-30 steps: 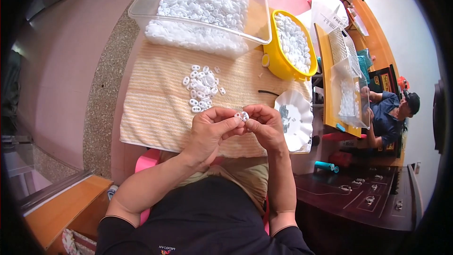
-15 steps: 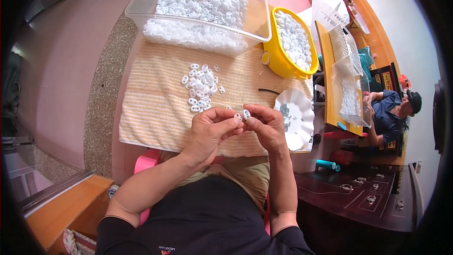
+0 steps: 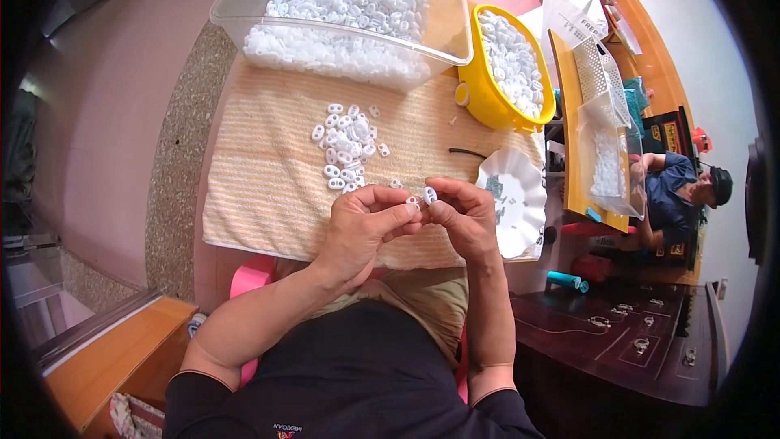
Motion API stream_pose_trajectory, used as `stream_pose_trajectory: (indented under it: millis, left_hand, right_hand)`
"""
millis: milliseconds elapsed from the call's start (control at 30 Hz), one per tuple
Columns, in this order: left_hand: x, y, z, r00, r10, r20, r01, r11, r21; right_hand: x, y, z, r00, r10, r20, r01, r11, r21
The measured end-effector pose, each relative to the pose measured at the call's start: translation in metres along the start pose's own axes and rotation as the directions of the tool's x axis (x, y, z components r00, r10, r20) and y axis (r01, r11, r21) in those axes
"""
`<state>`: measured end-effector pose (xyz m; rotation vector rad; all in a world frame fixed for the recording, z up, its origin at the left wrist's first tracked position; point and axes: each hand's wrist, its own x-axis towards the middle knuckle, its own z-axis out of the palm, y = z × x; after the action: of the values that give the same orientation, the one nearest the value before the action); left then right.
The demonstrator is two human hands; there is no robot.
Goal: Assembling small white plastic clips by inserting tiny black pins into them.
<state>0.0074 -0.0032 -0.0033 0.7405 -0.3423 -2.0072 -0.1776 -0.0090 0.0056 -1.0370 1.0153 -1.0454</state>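
Note:
Over the near part of the striped towel (image 3: 268, 203), both hands pinch small white plastic pieces. My left hand (image 3: 366, 223) is closed on a small white piece with a hole (image 3: 413, 202) at its thumb and fingertip. Beside it, my right hand (image 3: 470, 218) grips a white oval two-hole piece (image 3: 430, 194) between thumb and forefinger, tilted upright. The fingertips of the two hands sit close together. Just beyond them lies a loose pile of similar white two-hole pieces (image 3: 349, 140), with one stray piece (image 3: 396, 184) near the fingers.
A clear plastic bin (image 3: 341, 65) of white pieces stands at the far side. Right of it is a yellow tub (image 3: 487, 106), also filled. A white scalloped dish (image 3: 524, 219) holds small grey bits, near a black strip (image 3: 467, 152). Another person (image 3: 682, 187) sits at the right.
My right hand has shifted slightly right with its oval piece, so the two held pieces are a little farther apart. The whole view has moved slightly.

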Motion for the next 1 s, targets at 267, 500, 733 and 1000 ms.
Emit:
stream_pose_trajectory:
  millis: [267,500,733,1000]
  left_hand:
    - [0.000,0.001,0.001,1.000,-0.019,-0.010,0.019,1.000,0.004]
    - [0.002,0.000,-0.001,0.999,-0.034,-0.010,0.034,0.999,0.010]
    - [0.002,0.000,0.000,0.999,-0.046,-0.024,0.047,0.999,0.022]
    - [0.002,0.002,0.001,0.998,-0.058,-0.031,0.059,0.997,0.042]
  right_hand:
    - [0.001,0.004,-0.005,1.000,-0.006,0.019,0.007,0.999,-0.049]
    - [0.001,0.006,-0.010,0.999,0.013,0.041,-0.010,0.996,-0.087]
    - [0.000,0.007,-0.011,0.999,0.030,0.040,-0.028,0.998,-0.053]
    - [-0.001,0.006,-0.008,0.998,0.057,0.017,-0.056,0.996,-0.073]
